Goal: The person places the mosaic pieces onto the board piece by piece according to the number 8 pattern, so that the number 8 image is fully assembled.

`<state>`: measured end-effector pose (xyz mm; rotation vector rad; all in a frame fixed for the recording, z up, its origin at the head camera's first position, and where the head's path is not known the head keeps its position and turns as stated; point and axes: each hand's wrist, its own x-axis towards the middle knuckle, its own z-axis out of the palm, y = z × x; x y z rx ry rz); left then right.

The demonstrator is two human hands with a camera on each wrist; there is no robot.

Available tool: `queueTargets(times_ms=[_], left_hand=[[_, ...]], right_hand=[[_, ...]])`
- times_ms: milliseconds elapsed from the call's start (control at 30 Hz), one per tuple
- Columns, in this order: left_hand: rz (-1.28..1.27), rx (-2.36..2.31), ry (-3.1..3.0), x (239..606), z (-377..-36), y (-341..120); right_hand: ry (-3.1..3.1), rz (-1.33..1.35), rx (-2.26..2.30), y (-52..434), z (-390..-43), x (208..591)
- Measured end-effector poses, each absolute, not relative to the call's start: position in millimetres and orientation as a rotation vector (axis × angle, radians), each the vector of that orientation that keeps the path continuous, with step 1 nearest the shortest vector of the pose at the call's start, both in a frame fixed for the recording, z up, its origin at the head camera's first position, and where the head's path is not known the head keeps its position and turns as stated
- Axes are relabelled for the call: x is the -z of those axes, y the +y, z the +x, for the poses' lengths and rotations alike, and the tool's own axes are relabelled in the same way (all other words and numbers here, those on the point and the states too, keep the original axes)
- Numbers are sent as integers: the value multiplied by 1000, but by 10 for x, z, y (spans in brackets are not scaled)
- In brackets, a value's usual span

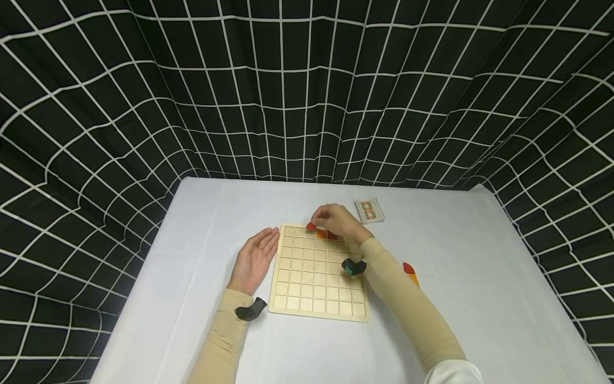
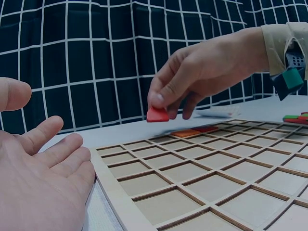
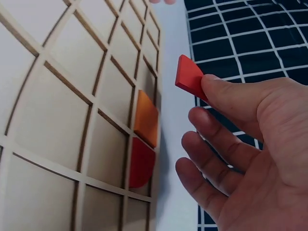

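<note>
The fingers [image 3: 211, 91] of the right hand [image 1: 336, 221] pinch a small flat red tile [image 2: 157, 114] between thumb and forefinger, the other fingers loosely curled beneath it; the tile hangs in the air, clear of the surface, above the far edge of a pale wooden board divided into a grid of square recesses [image 1: 316, 272]. Just below and beside it, two pieces already sit in neighbouring recesses of the board's far row: an orange square tile [image 3: 147, 118] and, next to it, a dark red tile with one rounded edge [image 3: 141, 163]. The left hand [image 1: 254, 260] lies flat, palm up, fingers straight and close together, on the white cloth-covered counter [image 1: 479, 298], just beside the board's left edge. Each wrist carries a small dark camera over a beige sleeve. Behind the board, near the right hand, lies a small printed card with a coloured grid pattern [image 1: 370, 210]. To the right of the board, partly hidden by the right forearm, more red and orange pieces [image 1: 410, 271] rest on the counter. A black curtain with a white grid [image 1: 307, 90] hangs around the counter.
</note>
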<state>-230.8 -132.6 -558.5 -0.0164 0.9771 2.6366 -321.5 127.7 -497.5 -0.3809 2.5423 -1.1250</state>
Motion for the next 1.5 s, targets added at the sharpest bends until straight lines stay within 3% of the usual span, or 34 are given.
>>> queueTargets(times_ms=[1500], left_hand=[[-19, -2641, 980, 5596, -2313, -1325]], right_hand=[[2716, -483, 845, 1163, -3150, 5140]])
